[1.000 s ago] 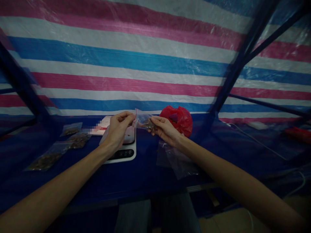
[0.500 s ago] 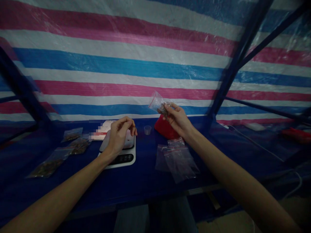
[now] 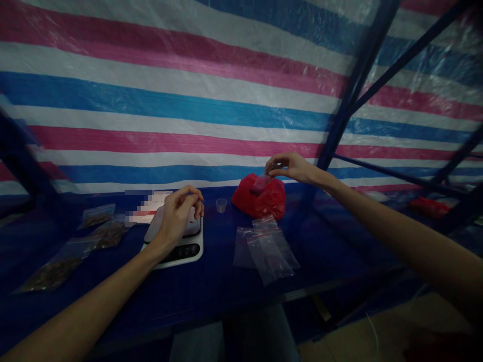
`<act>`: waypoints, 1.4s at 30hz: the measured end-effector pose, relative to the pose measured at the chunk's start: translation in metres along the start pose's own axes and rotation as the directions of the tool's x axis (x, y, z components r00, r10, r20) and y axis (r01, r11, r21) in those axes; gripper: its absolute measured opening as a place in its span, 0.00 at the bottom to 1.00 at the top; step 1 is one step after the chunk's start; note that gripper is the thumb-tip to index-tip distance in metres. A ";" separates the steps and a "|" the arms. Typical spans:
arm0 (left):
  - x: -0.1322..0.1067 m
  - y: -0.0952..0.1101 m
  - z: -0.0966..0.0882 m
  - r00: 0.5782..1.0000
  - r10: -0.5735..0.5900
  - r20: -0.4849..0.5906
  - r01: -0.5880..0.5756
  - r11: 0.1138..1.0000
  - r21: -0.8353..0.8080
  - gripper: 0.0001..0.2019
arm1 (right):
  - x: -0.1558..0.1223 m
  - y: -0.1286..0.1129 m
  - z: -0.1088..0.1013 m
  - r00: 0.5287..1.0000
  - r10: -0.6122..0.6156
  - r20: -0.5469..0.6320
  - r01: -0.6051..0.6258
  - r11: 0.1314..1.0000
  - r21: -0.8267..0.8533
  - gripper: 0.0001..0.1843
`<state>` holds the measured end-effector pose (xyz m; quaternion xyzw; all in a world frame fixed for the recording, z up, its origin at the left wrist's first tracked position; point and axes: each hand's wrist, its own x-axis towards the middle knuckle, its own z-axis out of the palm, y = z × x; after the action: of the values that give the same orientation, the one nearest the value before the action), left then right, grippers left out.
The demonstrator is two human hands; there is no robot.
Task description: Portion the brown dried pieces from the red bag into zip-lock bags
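The left hand (image 3: 176, 217) curls shut, holding nothing we can see, just above the white scale (image 3: 184, 254) at 12 o'clock. The right hand (image 3: 290, 168) bends over a small clear zip bag (image 3: 259, 184) on a crinkly red plastic bag (image 3: 266, 201) at 1 o'clock; you cannot tell if it grips.
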<state>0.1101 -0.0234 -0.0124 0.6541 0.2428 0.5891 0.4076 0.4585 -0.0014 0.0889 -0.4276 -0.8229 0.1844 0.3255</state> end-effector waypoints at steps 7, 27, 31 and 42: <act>0.002 -0.001 -0.002 1.000 -0.027 -0.017 0.026 1.000 -0.013 0.06 | 0.019 -0.024 0.005 0.988 -0.062 0.141 0.083 0.986 -0.147 0.05; -0.007 0.017 0.010 0.993 -0.120 0.011 0.119 0.992 0.046 0.08 | 0.047 0.003 0.011 0.951 -0.036 0.307 0.106 0.971 -0.213 0.05; -0.010 0.016 0.012 0.989 -0.144 0.029 0.144 0.990 0.002 0.09 | 0.051 0.003 0.005 0.949 -0.051 0.311 0.150 0.941 -0.303 0.07; -0.021 0.015 0.015 0.985 -0.044 0.166 0.007 0.977 0.212 0.09 | -0.045 -0.066 0.012 0.886 -0.280 -0.369 -0.121 0.629 -0.768 0.21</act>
<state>0.1181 -0.0523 -0.0114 0.7383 0.2764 0.4968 0.3630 0.4302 -0.0760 0.1021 -0.5179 -0.7395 -0.3066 0.3016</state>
